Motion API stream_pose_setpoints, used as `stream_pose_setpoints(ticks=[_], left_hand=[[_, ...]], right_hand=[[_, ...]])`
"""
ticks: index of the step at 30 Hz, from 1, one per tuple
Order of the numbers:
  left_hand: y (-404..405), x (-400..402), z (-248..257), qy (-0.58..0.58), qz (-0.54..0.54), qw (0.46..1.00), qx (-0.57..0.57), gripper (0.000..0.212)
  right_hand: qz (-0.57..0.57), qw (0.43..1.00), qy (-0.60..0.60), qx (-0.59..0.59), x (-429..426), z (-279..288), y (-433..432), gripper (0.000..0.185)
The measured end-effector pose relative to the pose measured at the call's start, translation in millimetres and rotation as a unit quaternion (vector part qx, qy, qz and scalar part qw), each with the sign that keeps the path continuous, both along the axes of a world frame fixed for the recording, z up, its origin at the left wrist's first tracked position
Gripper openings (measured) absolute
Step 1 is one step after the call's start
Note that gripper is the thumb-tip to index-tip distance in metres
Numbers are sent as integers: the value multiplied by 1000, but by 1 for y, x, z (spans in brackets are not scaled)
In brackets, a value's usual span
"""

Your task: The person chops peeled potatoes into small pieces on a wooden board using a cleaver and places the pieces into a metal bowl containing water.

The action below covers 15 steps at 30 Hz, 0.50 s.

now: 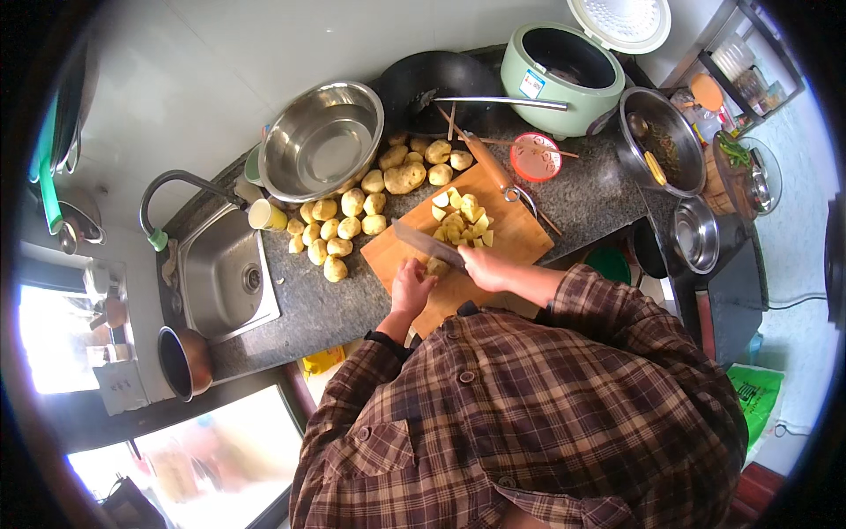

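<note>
My right hand (486, 266) grips the handle of a cleaver (426, 243), whose broad blade points left over the wooden cutting board (522, 228). Just below the blade lies a potato (436, 266) on the board. My left hand (411, 287) is beside that potato with its fingers bent; whether they hold it I cannot tell. Cut potato chunks (462, 221) are heaped on the board behind the blade. Many whole potatoes (349, 228) lie on the stone counter, left of and behind the board.
A large steel basin (320, 142) stands behind the potatoes, beside a black wok (423, 73). Further right are an open green rice cooker (562, 106), a red-rimmed bowl (535, 157) and a steel pot (691, 178) with food. A yellow cup (268, 215) stands near the sink (228, 278).
</note>
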<state>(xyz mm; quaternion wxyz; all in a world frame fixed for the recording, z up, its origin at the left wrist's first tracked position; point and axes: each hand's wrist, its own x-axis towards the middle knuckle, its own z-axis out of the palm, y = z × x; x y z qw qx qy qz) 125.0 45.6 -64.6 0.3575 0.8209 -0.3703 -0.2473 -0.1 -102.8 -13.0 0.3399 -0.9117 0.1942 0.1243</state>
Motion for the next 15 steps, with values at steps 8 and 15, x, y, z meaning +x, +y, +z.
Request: stream_pose_setpoints(ticks=[8,15], left_hand=[[-7,-3,0,19,44,999,-13,31],[-10,-5,-4,5,38,999,-12,30]], right_hand=[[-29,999,-40,-22,-15,36,-6,32],[35,994,-60,-80,-24,7,4,22]])
